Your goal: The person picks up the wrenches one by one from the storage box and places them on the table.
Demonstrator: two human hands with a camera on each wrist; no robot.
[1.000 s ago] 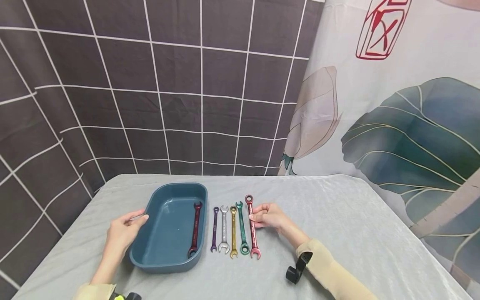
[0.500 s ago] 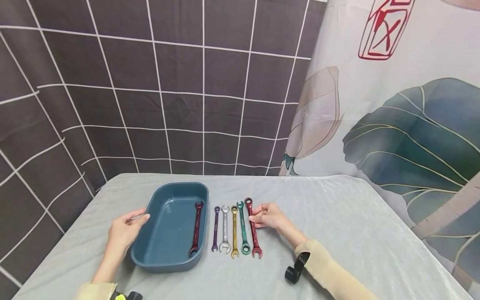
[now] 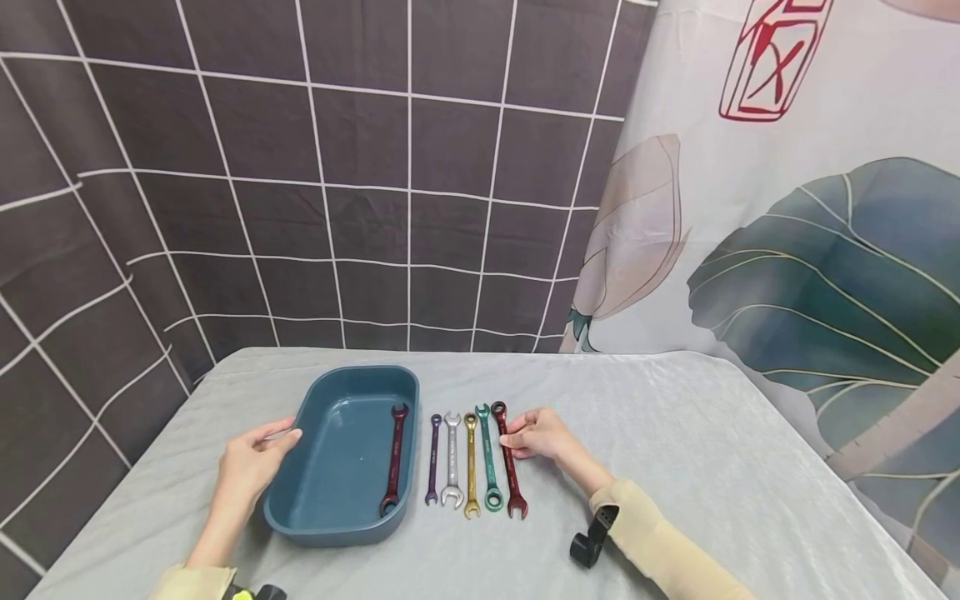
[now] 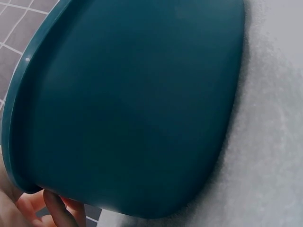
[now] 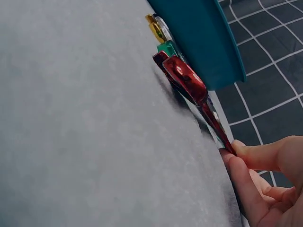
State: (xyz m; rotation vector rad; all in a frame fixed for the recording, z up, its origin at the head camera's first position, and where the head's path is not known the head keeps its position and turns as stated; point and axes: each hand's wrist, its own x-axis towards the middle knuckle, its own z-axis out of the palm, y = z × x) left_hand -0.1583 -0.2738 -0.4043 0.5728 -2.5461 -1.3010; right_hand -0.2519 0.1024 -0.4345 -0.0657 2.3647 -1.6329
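My right hand [image 3: 542, 433] pinches a red combination wrench [image 3: 510, 467] between thumb and fingers at its right edge. In the right wrist view this red wrench's open-end head points away from the fingertips, close over the cloth. Left of it lie a green wrench [image 3: 489, 458], a gold wrench [image 3: 471, 467], a silver wrench [image 3: 452, 462] and a small purple wrench [image 3: 433, 462], roughly side by side. My left hand [image 3: 247, 467] holds the left rim of a blue plastic basin [image 3: 330, 535], thumb on top. Inside the basin, along its right wall, rests a dark red wrench [image 3: 395, 454].
A pale grey cloth [image 3: 637, 400] covers the table. Behind it hangs a dark curtain [image 3: 360, 225] with white grid lines. On the right is a white drape [image 3: 675, 317] with leaf prints. Each wrist carries a black camera mount [image 3: 592, 537].
The pinched red wrench's far end has come down slightly, and its shine has turned darker. My left hand keeps its hold on the basin. The whole head view has shifted a little.
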